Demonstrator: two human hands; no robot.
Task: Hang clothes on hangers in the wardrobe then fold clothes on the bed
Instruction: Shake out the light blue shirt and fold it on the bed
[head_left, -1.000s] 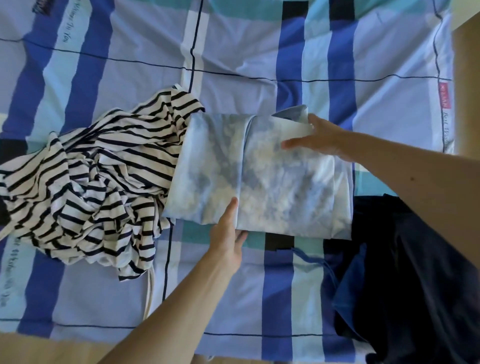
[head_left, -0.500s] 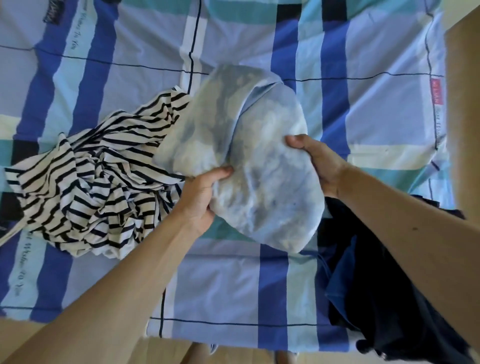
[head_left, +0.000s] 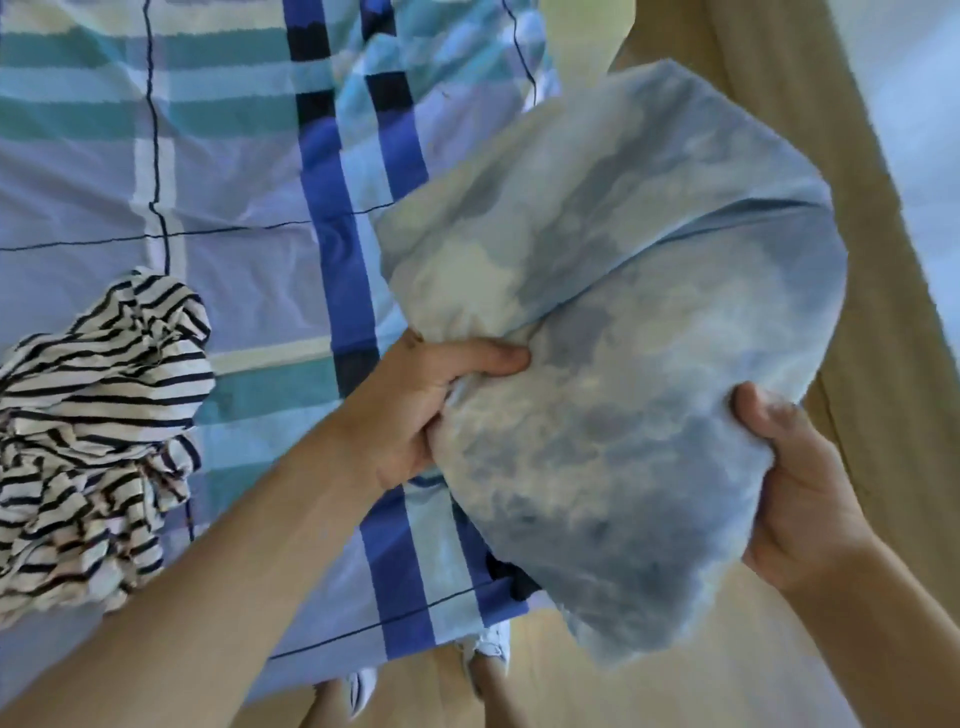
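Moved: within the last second the folded tie-dye garment (head_left: 649, 312) has gone from lying flat on the bed (head_left: 234, 182) to being lifted clear of it. It has also swung to the right, so part of it now hangs past the bed's right edge over the wooden floor (head_left: 883, 364).
Shoes: a pair of white shoes (head_left: 485, 649) shows at the near edge, just beside the foot of the bed.
Left hand: the left hand (head_left: 431, 410) clasps the bundle's near left edge, thumb pressed over the top and fingers tucked under the cloth.
Right hand: the right hand (head_left: 800, 488) holds the near right edge, thumb on top; its fingers are hidden beneath the fabric.
Garment: pale blue and cream, it is carried between the two hands and touches nothing else. A fold line runs across its middle, and the far part bulges loosely.
Dark cloth: a small dark scrap (head_left: 506, 571) shows under the bundle's near edge; the rest is hidden.
Striped garment: the black-and-white striped garment (head_left: 93, 415) lies crumpled and unfolded at the left of the bed, well apart from both hands.
Meaning: this piece looks folded and on its way to be set down, though where cannot be told. The striped one most likely comes next. Because the bundle is held only by its near edge, its loose layers could slip open.
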